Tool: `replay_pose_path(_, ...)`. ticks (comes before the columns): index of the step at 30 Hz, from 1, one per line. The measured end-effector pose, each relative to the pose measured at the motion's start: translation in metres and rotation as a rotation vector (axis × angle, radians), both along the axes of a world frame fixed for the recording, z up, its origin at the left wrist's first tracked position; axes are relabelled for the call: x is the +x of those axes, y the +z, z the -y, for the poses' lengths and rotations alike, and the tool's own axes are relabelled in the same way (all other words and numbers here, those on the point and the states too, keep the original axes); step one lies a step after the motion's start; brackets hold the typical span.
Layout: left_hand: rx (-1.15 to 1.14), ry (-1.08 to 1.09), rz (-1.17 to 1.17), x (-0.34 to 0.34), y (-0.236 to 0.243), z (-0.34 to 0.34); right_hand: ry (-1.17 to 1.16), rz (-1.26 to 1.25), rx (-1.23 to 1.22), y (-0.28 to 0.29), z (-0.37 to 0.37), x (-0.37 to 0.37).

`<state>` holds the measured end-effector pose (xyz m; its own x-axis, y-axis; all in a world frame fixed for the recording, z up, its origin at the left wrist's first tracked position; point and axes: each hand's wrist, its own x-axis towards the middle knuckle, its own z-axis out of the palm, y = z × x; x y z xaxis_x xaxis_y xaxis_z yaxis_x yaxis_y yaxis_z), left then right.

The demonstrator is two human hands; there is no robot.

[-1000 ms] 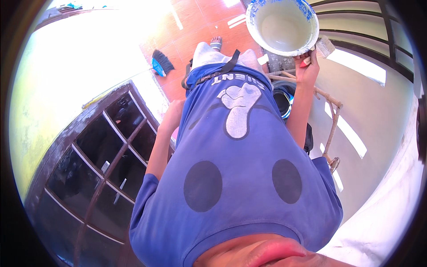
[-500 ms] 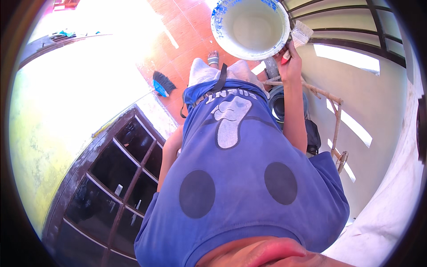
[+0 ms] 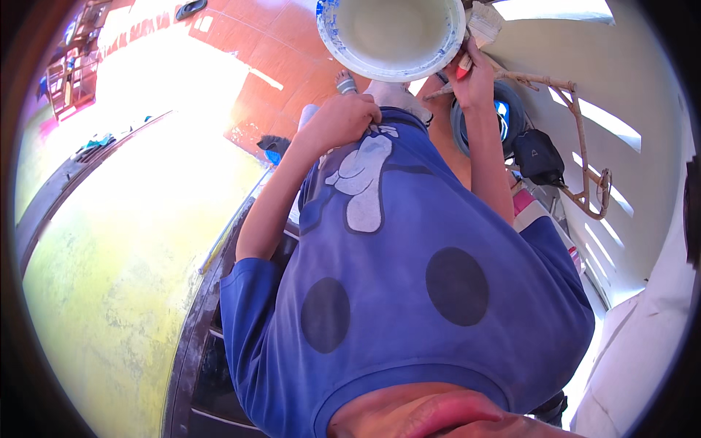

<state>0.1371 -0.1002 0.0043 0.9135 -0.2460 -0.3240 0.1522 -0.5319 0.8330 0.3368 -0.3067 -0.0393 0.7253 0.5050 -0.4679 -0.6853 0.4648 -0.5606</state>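
Head view, right hand [image 3: 473, 77]: we see it raised near the top edge, fingers closed around a paintbrush [image 3: 478, 29] with a red handle and pale bristles.
Head view, bucket [image 3: 392, 35]: a white pail with blue smears on the rim, just beside the right hand; we cannot tell what carries it.
Head view, left hand [image 3: 342, 120]: curled into a loose fist against our blue shirt [image 3: 409, 277], holding nothing we can make out.
Head view, surroundings: orange tiled floor [image 3: 270, 51] below, a yellow-green wall [image 3: 109, 255] on the left, a black bag [image 3: 539, 157] to the right.
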Motion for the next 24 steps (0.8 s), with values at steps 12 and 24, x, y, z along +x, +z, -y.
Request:
replay_pose_path(12,0.259,-0.624,-0.013,0.055,-0.059,0.058,-0.522,-0.006,-0.105,-0.028,0.06,-0.028)
replay_pose_path(24,0.255,-0.897,-0.11,0.068,-0.063,0.063,-0.541,-0.018,0.053,-0.015,0.034,-0.049)
